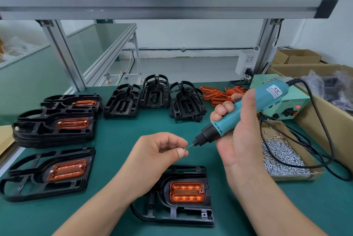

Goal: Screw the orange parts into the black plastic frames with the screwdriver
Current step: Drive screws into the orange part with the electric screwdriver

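Observation:
My right hand (242,130) grips a teal electric screwdriver (225,123), its bit slanting down to the left. My left hand (162,149) pinches a small screw (185,149) right at the bit's tip. Below both hands a black plastic frame (183,214) lies on the green mat with an orange part (187,191) seated in it. Loose orange parts (215,94) lie in a heap at the back right.
Frames with orange parts are stacked at the left (55,127) and front left (47,174). Bare black frames (154,94) stand at the back. A cardboard tray of screws (282,157) and the screwdriver's power box (286,106) with its cable sit at the right.

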The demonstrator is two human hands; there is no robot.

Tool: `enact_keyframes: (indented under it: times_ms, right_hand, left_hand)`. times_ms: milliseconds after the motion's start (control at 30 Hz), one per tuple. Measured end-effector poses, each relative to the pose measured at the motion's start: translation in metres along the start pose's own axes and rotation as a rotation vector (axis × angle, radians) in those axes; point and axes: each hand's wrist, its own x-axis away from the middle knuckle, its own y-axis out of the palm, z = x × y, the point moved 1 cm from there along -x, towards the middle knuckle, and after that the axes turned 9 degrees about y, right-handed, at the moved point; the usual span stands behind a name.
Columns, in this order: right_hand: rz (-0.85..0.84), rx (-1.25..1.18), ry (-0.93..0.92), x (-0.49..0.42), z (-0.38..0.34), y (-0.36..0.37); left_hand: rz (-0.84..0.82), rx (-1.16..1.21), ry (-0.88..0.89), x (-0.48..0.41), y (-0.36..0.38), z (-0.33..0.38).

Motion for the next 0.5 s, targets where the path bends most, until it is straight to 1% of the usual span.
enact_keyframes:
  times_ms: [267, 500]
  right_hand:
    - [-0.009, -0.017, 0.000, 0.0007, 0.0002, 0.0006]
    - [-0.010, -0.014, 0.005, 0.0009, -0.0014, 0.0014]
  left_hand:
    - [-0.003, -0.108, -0.013, 0.0003, -0.0014, -0.0012]
    - [-0.025, -0.146, -0.003, 0.0006, -0.0010, -0.0020]
